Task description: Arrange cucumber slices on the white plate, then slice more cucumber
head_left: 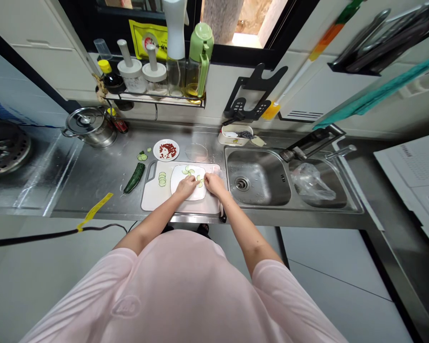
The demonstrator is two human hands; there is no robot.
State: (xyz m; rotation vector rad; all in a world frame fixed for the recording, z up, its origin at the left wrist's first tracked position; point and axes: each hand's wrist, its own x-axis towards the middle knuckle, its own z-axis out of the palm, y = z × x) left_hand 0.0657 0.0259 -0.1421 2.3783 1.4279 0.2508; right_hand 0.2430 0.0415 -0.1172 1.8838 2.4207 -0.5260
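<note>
A white squarish plate (178, 193) lies on a pale cutting board (153, 200) in front of me. Cucumber slices (188, 171) are arranged on the plate, some near its far edge and others between my hands. Over the plate's middle, my left hand (187, 186) has its fingers bent together; what they hold is too small to make out. My right hand (213, 184) is at the plate's right side, fingertips pinched close to a slice, their contents hidden. A short row of cucumber slices (162, 179) rests on the board, left of the plate. Beside the board's right edge is a knife handle (223, 215).
Left of the board lies a cucumber (134, 178), with cut pieces (142, 156) behind it. A small plate (157, 151) carries chopped red bits. The sink (257, 166) is at right, a plastic bag (312, 181) in its second basin. A lidded pot (89, 126) stands back left.
</note>
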